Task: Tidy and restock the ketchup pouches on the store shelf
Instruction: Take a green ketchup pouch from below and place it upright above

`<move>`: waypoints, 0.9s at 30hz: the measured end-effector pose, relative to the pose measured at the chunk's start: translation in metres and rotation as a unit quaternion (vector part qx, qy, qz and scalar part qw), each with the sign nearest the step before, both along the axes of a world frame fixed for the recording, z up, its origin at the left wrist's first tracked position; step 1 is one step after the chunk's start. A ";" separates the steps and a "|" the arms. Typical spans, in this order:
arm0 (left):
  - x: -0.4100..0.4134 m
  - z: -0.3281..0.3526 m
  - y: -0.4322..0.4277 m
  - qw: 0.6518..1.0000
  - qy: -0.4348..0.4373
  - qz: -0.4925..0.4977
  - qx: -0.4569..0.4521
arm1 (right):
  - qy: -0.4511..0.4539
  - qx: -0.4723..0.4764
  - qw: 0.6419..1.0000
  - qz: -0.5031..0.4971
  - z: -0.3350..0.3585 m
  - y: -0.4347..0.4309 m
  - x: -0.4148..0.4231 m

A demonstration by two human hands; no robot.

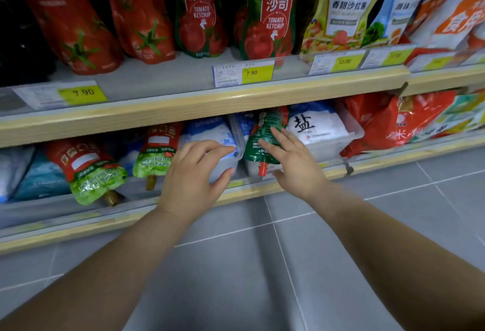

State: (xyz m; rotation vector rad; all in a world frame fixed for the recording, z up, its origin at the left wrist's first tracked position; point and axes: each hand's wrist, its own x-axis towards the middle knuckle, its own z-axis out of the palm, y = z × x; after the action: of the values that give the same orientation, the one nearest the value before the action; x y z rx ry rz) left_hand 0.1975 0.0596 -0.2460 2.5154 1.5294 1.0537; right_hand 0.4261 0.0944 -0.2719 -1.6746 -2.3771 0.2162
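Observation:
A green and red ketchup pouch [258, 144] lies on the lower shelf with its red cap pointing out over the edge. My right hand [296, 165] rests on it with fingers spread flat across its face and the thumb below, not closed. My left hand [194, 181] hovers open just left of it, fingers curved in front of a clear plastic bin [236, 133]. Two more pouches [91, 170] [157, 152] with gold caps lie tipped forward further left on the same shelf. Upright ketchup pouches [199, 10] [273, 15] [73, 21] stand on the upper shelf.
Salt bags [312, 126] fill a second clear bin [351, 131] right of the pouch, with red bags [388, 118] beyond. Heinz dressing pouches [346, 7] stand at the upper right. The wooden upper shelf edge [210, 105] with price tags [242, 73] overhangs my hands. Grey floor tiles [262, 265] lie below.

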 end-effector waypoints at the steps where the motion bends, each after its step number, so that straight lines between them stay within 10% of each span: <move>1: 0.000 -0.002 -0.002 1.000 -0.002 0.002 -0.012 | 0.000 0.002 1.000 -0.003 -0.004 0.003 0.001; 14: 0.038 0.021 0.009 0.982 -0.105 -0.021 -0.152 | 0.158 0.233 0.959 -0.017 0.039 -0.018 -0.001; 27: 0.072 0.091 0.046 0.977 -0.202 -0.042 -0.055 | 0.371 0.185 0.906 -0.087 0.103 -0.010 -0.002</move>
State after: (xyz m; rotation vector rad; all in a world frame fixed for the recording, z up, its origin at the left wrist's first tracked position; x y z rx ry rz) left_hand 0.2695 0.1056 -0.1553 2.1034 1.3154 1.3235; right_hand 0.4239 0.0840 -0.1693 -1.2957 -1.5773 0.2846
